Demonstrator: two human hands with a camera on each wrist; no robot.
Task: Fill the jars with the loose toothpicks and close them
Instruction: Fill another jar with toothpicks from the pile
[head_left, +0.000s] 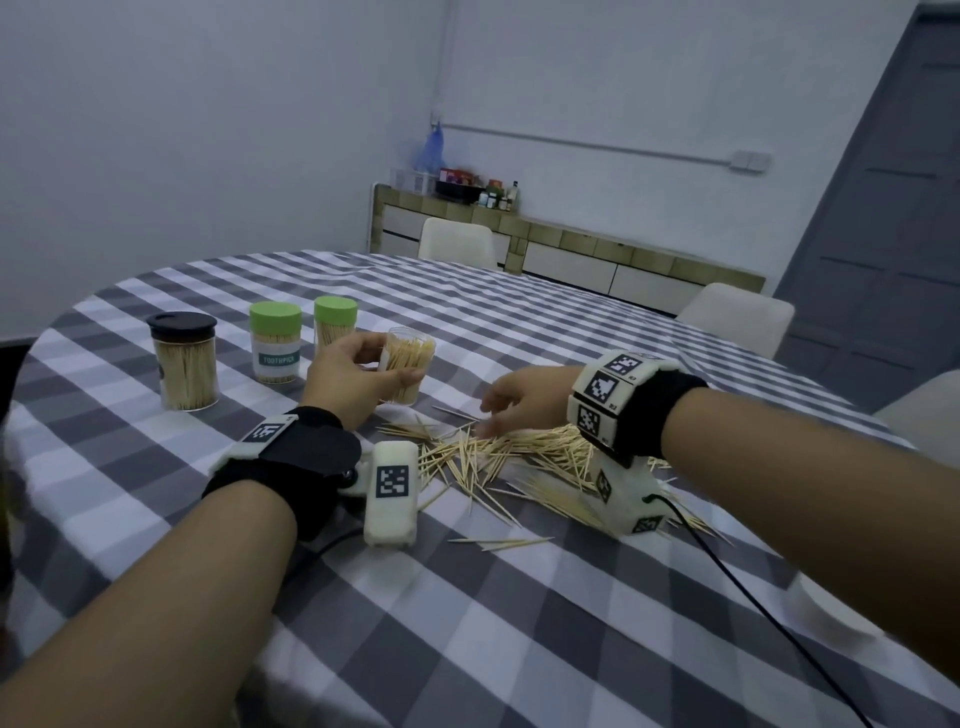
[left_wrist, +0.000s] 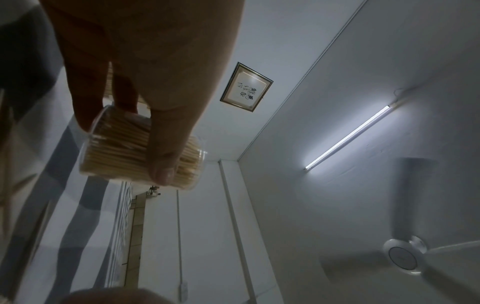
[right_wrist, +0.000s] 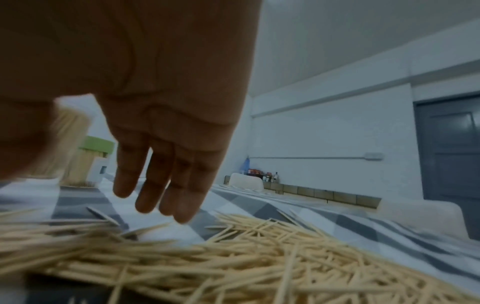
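Head view: lidless clear jar (head_left: 407, 370), toothpick-filled.

Black wristbands (head_left: 291, 457) carry white marker-printed blocks (head_left: 390, 491) and a black cable (head_left: 748, 592).

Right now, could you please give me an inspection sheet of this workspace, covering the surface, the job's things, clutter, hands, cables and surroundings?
Surface: round table under a grey-and-white checked cloth.
Job's things: open clear jar, lidless and holding toothpicks; loose toothpicks heaped on the cloth; black-lidded jar and two green-lidded jars, all closed.
Clutter: nothing seen.
Hands: left hand grips the open jar; right hand is over the heap, fingers straight, holding nothing.
Cables: black cable runs from the right wrist unit across the cloth.
Surroundings: white chairs, sideboard with bottles, grey door.
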